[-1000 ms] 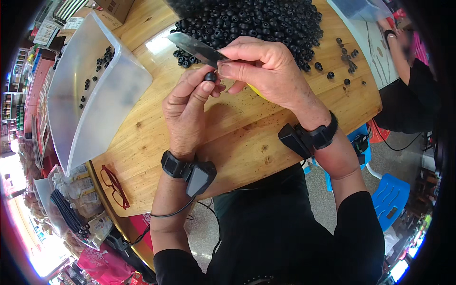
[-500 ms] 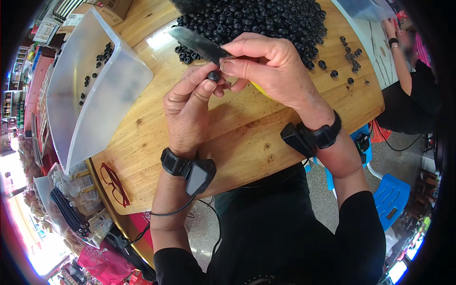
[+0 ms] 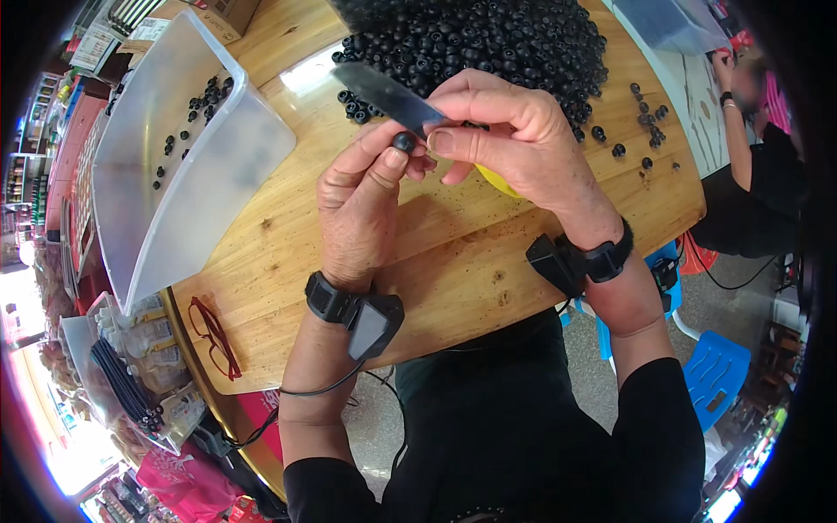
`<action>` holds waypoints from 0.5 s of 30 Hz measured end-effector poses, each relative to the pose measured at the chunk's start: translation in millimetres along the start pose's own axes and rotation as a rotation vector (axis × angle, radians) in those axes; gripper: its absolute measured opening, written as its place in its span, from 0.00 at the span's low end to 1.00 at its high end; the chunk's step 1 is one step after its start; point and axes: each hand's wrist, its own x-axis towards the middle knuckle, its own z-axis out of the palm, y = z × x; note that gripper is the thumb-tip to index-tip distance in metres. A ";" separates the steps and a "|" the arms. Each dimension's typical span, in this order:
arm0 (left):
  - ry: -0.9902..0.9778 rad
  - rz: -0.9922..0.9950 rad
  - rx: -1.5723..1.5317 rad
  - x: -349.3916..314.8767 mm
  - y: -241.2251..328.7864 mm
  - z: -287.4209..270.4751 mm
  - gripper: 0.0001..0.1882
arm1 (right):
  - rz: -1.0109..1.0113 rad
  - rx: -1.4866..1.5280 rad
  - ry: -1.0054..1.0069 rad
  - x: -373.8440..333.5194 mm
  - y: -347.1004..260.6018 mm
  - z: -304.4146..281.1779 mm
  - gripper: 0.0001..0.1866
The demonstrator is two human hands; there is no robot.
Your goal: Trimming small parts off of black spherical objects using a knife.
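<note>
L hand [image 3: 359, 199] pinches small round blk piece [image 3: 404, 142] btwn fingertips; R hand [image 3: 520, 141] grips flat grey blade [image 3: 384, 94] beside it.

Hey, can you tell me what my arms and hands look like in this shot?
Your left hand and right hand are gloveless. Each wrist wears a black strap with an angular black device; a black cable crosses the left forearm. Your black sleeves end near the elbows.
</note>
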 end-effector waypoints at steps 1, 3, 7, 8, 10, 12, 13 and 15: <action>0.018 -0.001 -0.013 -0.4 -0.9 -1.3 0.14 | -0.001 -0.041 -0.024 -1.0 -1.2 1.2 0.10; 0.003 0.001 0.019 -0.5 0.2 -3.2 0.14 | -0.016 -0.083 -0.015 -2.0 0.8 5.3 0.09; -0.026 -0.010 0.022 -1.3 0.1 -4.0 0.13 | -0.140 -0.236 0.070 -1.5 8.4 10.7 0.08; -0.027 -0.013 0.022 -0.9 -0.5 -4.8 0.13 | -0.138 -0.235 0.073 -1.7 8.4 10.6 0.08; 0.005 -0.022 0.043 -0.2 -2.2 -6.3 0.13 | -0.202 -0.391 0.095 -2.5 7.9 10.0 0.07; -0.006 -0.004 0.052 -0.4 -2.1 -3.9 0.13 | -0.144 -0.322 0.111 -1.0 7.6 9.0 0.07; -0.017 0.019 0.060 -0.2 -2.2 -2.6 0.13 | -0.090 -0.255 0.122 -0.4 7.3 8.2 0.07; -0.039 0.017 0.037 0.2 -2.2 -4.0 0.14 | -0.073 -0.201 0.114 -0.7 6.8 7.1 0.08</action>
